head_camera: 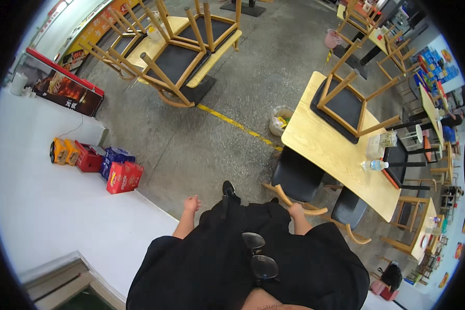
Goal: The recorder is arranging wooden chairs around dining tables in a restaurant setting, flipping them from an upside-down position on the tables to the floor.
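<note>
My left hand [192,204] hangs at my side, fingers curled, over the floor near the white wall; I see nothing in it. My right hand [296,211] is at the curved wooden backrest [309,209] of a chair with a black seat [297,173]; how firmly it grips is hidden. That chair stands at the near side of a light wooden table [333,151], beside a second black-seated chair [349,206]. On the table an upturned chair [343,104] rests seat down, and near it are a clear plastic bottle [375,166] and a white basket [375,145].
A lined waste bin [280,121] stands by the table's corner. Upturned chairs [176,64] lie on another table [195,79] ahead. Drink packs and a red box [124,177] sit along the left wall. A yellow line [236,124] crosses the floor. A person [451,119] is far right.
</note>
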`<state>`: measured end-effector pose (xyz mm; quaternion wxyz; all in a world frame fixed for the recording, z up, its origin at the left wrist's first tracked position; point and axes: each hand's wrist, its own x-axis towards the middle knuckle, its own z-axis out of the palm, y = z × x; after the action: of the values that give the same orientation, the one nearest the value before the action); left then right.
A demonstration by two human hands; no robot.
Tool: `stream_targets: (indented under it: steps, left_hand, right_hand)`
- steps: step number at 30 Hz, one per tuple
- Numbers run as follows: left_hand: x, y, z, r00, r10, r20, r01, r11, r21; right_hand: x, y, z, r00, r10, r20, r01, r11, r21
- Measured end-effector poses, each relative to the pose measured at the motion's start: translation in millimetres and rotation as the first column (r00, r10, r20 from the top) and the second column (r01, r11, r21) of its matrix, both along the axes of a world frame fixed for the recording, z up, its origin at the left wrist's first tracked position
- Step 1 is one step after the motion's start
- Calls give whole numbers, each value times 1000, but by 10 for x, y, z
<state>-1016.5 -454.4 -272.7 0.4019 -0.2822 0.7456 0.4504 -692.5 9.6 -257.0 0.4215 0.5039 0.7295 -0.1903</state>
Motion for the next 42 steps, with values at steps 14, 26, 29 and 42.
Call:
stream_targets:
  steps: [14, 26, 29, 42]
  left_hand:
    - [-805, 479, -14, 997, -22, 80, 2, 970, 241]
    - [-1386, 214, -529, 967, 206, 148, -215, 976, 45]
    - [-1915, 510, -393, 983, 150, 103, -158, 985, 76]
    - [-4161, 2986, 374, 947, -272, -172, 295, 948, 122]
  right_hand:
    - [-1030, -244, -62, 886, -134, -445, 145, 989, -10]
    - [-2188, 344, -281, 822, -140, -551, 135, 990, -50]
    - [-2751, 584, -255, 839, -26, -544, 53, 998, 33]
    - [-3883, 1978, -721, 859, -33, -510, 39, 999, 2]
